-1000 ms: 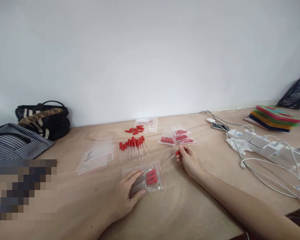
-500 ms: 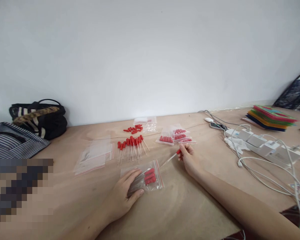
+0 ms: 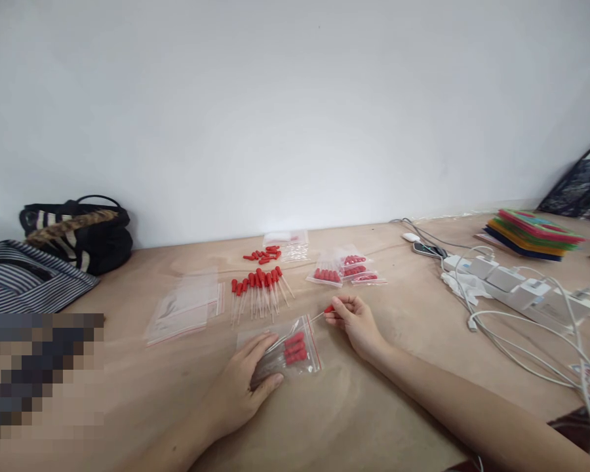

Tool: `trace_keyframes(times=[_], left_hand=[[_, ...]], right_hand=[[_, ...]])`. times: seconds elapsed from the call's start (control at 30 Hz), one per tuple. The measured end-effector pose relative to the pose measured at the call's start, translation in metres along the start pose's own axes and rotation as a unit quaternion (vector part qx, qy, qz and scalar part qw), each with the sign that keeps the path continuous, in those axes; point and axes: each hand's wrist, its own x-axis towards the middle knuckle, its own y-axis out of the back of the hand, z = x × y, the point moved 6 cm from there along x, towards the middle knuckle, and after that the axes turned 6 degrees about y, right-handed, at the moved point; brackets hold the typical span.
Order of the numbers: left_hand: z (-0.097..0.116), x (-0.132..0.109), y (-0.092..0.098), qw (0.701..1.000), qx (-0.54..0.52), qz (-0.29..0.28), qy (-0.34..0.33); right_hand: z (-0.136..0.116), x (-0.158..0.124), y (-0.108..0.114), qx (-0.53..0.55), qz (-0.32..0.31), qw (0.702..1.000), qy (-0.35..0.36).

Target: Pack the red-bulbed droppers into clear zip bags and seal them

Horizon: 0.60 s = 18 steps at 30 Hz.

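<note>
My left hand (image 3: 248,373) rests over the left part of a clear zip-lock bag (image 3: 312,367), its fingers and thumb holding the bag against the table. Several droppers with red rubber bulbs (image 3: 295,349) lie inside, bulbs toward the red-lined mouth. Pinched by its red bulb in my right hand (image 3: 351,321) is another dropper (image 3: 328,309); its thin clear tube points left into the bag's mouth. Beyond the bag, loose droppers (image 3: 259,282) lie side by side. Filled bags (image 3: 327,275) of droppers sit behind my right hand.
Flat zip bags (image 3: 181,308) lie to the left. Loose red bulbs (image 3: 263,254) and a bag of clear tubes (image 3: 295,250) are at the back. A power strip (image 3: 521,288) with white cables, coloured sheets (image 3: 531,235) and a person's hand stand right; a black bag (image 3: 103,236) is left.
My right hand has moved left with the dropper, bringing its tube into the bag's mouth. My left hand stays in place on the bag.
</note>
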Motion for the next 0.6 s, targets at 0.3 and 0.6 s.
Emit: trace_keyframes(times=[0.3,0.6], left_hand=[[0.003,0.0,0.001,1.0,-0.008,-0.01,0.004],[0.013,0.004,0.01,1.0,-0.004,-0.018,0.004]], right_hand=[[0.01,-0.014,-0.023,-0.049,-0.128,0.987,-0.08],[0.021,-0.009,-0.045,-0.192,-0.228,0.953,-0.065]])
